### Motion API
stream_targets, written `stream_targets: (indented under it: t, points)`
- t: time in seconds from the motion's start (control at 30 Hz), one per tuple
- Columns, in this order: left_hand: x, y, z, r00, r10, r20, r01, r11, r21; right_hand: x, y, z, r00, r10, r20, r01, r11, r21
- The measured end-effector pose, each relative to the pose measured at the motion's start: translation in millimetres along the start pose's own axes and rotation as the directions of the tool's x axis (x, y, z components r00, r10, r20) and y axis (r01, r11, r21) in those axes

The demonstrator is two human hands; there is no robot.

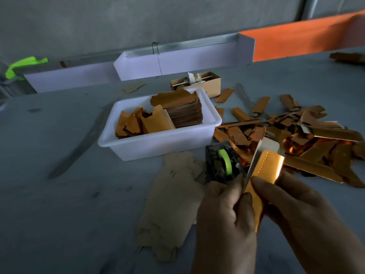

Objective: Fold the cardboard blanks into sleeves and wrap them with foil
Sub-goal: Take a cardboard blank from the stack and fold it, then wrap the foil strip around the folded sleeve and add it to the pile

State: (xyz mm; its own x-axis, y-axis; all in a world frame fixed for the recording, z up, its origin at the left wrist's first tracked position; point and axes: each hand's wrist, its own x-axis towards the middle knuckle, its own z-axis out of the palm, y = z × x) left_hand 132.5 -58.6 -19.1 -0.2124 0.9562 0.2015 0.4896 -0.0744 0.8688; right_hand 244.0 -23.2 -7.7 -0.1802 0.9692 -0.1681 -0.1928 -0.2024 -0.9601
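Note:
Both hands hold one shiny orange foil-wrapped cardboard sleeve (262,175) upright in front of me. My left hand (223,218) grips its left edge, thumb on the front. My right hand (300,210) pinches its right side, and a grey unfoiled flap sticks up behind the sleeve. Flat cardboard blanks (171,204) lie on the table left of my hands. A pile of foil-wrapped sleeves (296,139) spreads at the right.
A white plastic tub (158,143) holds stacked cardboard blanks (183,109). A black tape dispenser with a green roll (223,161) stands just beyond my left hand. A small brown carton (199,82) and white dividers (177,60) sit at the back.

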Motion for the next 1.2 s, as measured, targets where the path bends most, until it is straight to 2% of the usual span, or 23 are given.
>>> stream_targets:
  t: [0.1,0.13,0.2,0.27,0.3,0.4,0.53,0.63,0.8,1.0,1.1,1.2]
  points:
    - [-6,3,5,0.99,0.137,-0.021,-0.135,0.987,0.084,0,-3,2,1.0,-0.01,-0.001,0.01,1.0,-0.003]
    - [-1,5,6,0.995,0.094,-0.02,-0.094,0.995,0.028,0,-3,2,1.0,-0.006,0.002,0.006,1.0,-0.006]
    - [10,4,3,0.99,-0.115,0.079,0.124,0.984,-0.129,0,-3,-1,1.0,0.005,0.012,-0.004,0.999,-0.041]
    - [19,-3,-8,0.935,-0.264,0.237,0.323,0.91,-0.26,-1,-2,-4,0.999,0.011,0.039,-0.007,0.995,-0.099]
    - [19,-8,-11,0.914,-0.254,0.316,0.36,0.867,-0.345,-1,-2,-4,0.999,0.012,0.052,-0.005,0.992,-0.129]
    - [17,-11,-22,0.909,-0.207,0.362,0.387,0.74,-0.55,-2,-2,-3,0.999,-0.01,0.053,0.022,0.976,-0.216]
    - [18,-17,-22,0.848,-0.267,0.458,0.511,0.639,-0.575,-3,-3,-3,0.996,-0.09,0.025,0.094,0.948,-0.304]
    - [19,-17,-23,0.844,-0.294,0.448,0.518,0.659,-0.545,-3,-3,-3,0.989,-0.144,0.034,0.147,0.923,-0.355]
    - [17,-7,-23,0.923,-0.216,0.318,0.354,0.798,-0.487,-5,-3,-2,0.985,-0.162,0.061,0.173,0.925,-0.339]
    - [13,-6,-23,0.973,-0.126,0.195,0.189,0.919,-0.345,-6,-7,-5,0.995,-0.065,0.076,0.084,0.953,-0.292]
    - [11,-5,-22,0.982,-0.122,0.145,0.159,0.949,-0.273,-9,-10,-5,0.986,-0.011,0.163,0.066,0.941,-0.333]
    - [10,-6,-23,0.979,-0.128,0.155,0.164,0.955,-0.245,-7,-8,-4,0.99,-0.01,0.14,0.063,0.924,-0.378]
